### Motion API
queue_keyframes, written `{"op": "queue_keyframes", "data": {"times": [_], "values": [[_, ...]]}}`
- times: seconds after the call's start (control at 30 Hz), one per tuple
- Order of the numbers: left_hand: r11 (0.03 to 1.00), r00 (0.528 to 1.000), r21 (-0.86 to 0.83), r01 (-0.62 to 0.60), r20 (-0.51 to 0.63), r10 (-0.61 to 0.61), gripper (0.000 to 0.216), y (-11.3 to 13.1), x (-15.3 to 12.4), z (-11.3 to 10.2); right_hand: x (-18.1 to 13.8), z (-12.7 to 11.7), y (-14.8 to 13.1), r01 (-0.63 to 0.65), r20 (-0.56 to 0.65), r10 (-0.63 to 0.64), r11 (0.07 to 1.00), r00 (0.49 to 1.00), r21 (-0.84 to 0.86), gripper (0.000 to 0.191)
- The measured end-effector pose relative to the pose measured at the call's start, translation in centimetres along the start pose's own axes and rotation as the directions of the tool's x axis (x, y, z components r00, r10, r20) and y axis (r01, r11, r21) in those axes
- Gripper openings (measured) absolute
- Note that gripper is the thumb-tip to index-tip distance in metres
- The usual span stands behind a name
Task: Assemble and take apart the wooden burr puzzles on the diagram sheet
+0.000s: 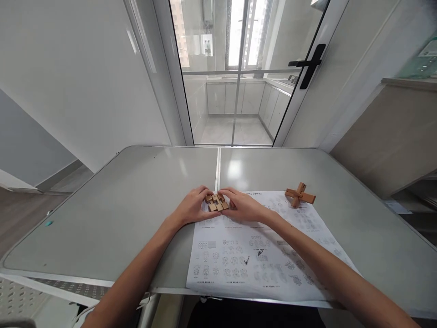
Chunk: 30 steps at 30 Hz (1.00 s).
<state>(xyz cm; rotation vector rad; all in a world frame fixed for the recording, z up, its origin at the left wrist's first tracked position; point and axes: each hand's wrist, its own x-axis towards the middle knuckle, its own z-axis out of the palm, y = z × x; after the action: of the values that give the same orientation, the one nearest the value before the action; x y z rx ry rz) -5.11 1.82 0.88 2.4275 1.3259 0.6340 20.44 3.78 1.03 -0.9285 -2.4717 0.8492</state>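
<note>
A small wooden block puzzle [217,203], made of several light-brown blocks with gaps between them, sits at the top left of a printed paper sheet [221,273]. My left hand [191,207] grips its left side, with the fingers at the far edge and the thumb along the near edge. From the right, my right hand [246,207] curls around the same puzzle, fingertips touching its far right corner. Parts of the blocks are hidden by my fingers. A cross-shaped wooden puzzle [300,196] of darker brown sticks lies at the sheet's upper right, apart from both hands.
The grey folding table [102,228] has a metal seam [217,168] down its middle. Small line drawings cover the sheet. A tiny teal piece [48,223] lies near the left edge. Beyond the table stands a glass door with a black handle [310,66].
</note>
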Motion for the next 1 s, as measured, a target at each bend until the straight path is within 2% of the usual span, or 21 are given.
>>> {"op": "queue_keyframes", "data": {"times": [0.07, 0.2, 0.37, 0.5, 0.6, 0.77, 0.9, 1.0], "values": [[0.998, 1.000, -0.066, -0.007, 0.013, 0.008, 0.055, 0.2, -0.1, 0.0, 0.1, 0.0, 0.3, 0.000, 0.006, 0.000, 1.000, 1.000, 0.030, 0.054], [0.988, 0.999, -0.146, -0.047, 0.021, 0.050, 0.057, 1.0, -0.1, 0.5, -1.7, 0.0, 0.9, -0.030, -0.061, 0.035, 0.996, 0.998, 0.081, 0.060], [0.973, 0.997, -0.217, -0.078, -0.012, 0.078, 0.068, 1.3, 0.1, 1.1, -4.0, -0.4, 2.3, -0.100, -0.182, 0.167, 0.938, 0.969, 0.332, 0.061], [0.945, 0.993, -0.314, -0.094, -0.093, 0.068, 0.072, 1.0, 0.3, 1.1, -4.4, -0.4, 3.3, -0.119, -0.214, 0.325, 0.759, 0.921, 0.640, 0.071], [0.918, 0.989, -0.386, -0.095, -0.138, 0.045, 0.074, 1.1, 0.5, 1.3, -4.3, -0.3, 3.3, -0.066, -0.214, 0.374, 0.610, 0.902, 0.790, 0.074], [0.875, 0.983, -0.478, -0.082, -0.182, -0.007, 0.070, 1.7, 0.8, 2.2, -4.1, -0.4, 2.6, -0.054, -0.207, 0.419, 0.532, 0.884, 0.845, 0.075], [0.842, 0.976, -0.537, -0.053, -0.205, -0.068, 0.066, 2.0, 0.9, 2.7, -4.0, -0.4, 2.5, -0.064, -0.167, 0.402, 0.502, 0.900, 0.863, 0.070], [0.787, 0.970, -0.616, -0.025, -0.205, -0.129, 0.066, 1.9, 1.0, 2.8, -4.0, -0.2, 2.4, -0.029, -0.183, 0.369, 0.501, 0.911, 0.865, 0.069]]}}
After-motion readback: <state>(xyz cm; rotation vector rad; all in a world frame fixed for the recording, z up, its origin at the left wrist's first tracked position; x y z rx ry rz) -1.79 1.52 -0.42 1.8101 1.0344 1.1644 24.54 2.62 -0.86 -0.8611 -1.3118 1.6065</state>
